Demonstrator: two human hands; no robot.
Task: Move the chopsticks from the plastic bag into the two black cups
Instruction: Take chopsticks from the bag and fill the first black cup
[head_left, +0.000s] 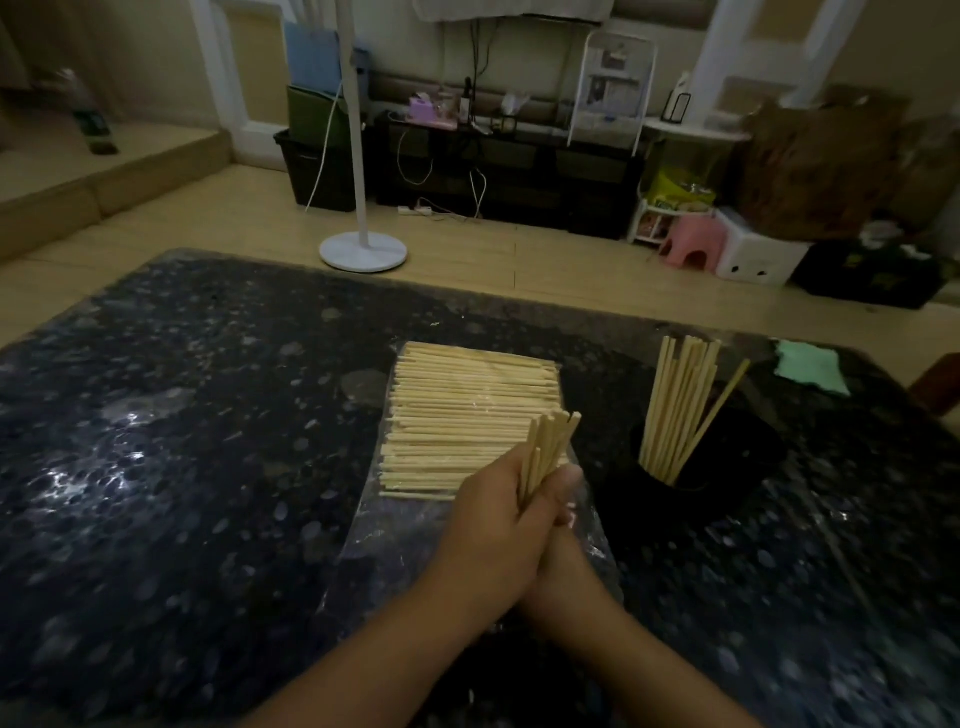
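A clear plastic bag (395, 525) lies flat on the dark speckled table (182, 441), with a wide stack of pale wooden chopsticks (467, 410) inside it. My left hand (493, 525) and my right hand (558, 525) are pressed together over the bag's near end, both gripping one small upright bundle of chopsticks (548, 447). To the right stands a black cup (670, 493) with several chopsticks (680, 400) leaning in it. A second black cup (748, 447) sits just behind it, hard to make out in the dim light.
A green cloth (810, 366) lies at the table's far right. Beyond the table are a white fan stand (362, 249), a pink stool (688, 241), a white box (758, 254) and a dark shelf unit (519, 171).
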